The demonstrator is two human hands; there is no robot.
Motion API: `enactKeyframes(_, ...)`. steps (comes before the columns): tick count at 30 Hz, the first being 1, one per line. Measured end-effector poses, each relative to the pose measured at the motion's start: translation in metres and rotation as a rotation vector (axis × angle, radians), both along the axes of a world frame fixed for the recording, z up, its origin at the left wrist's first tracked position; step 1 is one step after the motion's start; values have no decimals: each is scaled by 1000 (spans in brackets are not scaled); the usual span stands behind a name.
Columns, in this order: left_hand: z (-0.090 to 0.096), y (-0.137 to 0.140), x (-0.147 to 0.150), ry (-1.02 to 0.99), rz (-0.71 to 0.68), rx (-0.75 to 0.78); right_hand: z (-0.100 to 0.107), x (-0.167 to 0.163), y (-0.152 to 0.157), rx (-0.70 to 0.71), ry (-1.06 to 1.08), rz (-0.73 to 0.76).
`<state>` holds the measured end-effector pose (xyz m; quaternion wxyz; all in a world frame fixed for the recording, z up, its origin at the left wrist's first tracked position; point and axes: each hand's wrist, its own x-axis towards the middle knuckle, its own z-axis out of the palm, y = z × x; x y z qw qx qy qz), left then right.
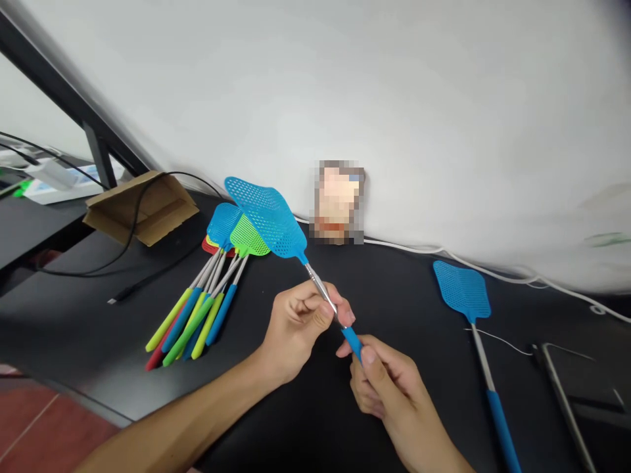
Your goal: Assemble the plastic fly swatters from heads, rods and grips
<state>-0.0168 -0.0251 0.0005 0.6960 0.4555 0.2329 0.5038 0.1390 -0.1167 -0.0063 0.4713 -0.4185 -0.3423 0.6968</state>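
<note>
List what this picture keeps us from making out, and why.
In the head view:
Blue handle of the held blue mesh flyswatter: lower end hidden by the right hand.
Red mesh flyswatter head: mostly covered by other mesh heads.
Upright rectangular object by the white wall: blurred into square blocks.
Blue mesh flyswatter at right: handle end cut off by the bottom edge.
Dark glossy flat object: cut off by the right and bottom edges.

No text or label can be read.
</note>
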Motion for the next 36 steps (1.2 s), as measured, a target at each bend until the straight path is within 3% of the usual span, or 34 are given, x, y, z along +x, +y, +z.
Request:
enactKeyframes(6, 8, -1, 4, -9, 81, -20, 2, 4, -5, 136, -307, -40)
enactKeyframes(10, 18, 40, -26, -132, 409, -85, 2, 10, -8, 340, -630, -72)
enactKeyframes(13, 23, 76, -60, -238, 701, -19, -2, 8, -9, 422, -751, -67)
enactKeyframes(16, 24, 87, -74, -202, 786, 37, -5, 6, -6, 419, -857, -109)
enactKeyframes(22, 21, 66, -46, -102, 728, 47, -5, 31, 15, 569, -1148, -307)
enactKeyframes(27, 22, 59, -38, -61, 658, 28, -10, 53, 30, 529, -1353, -258)
enactKeyframes(36, 26, 37, -29, 39, 321, -109, -13, 50, 32, 564, -1415, -263)
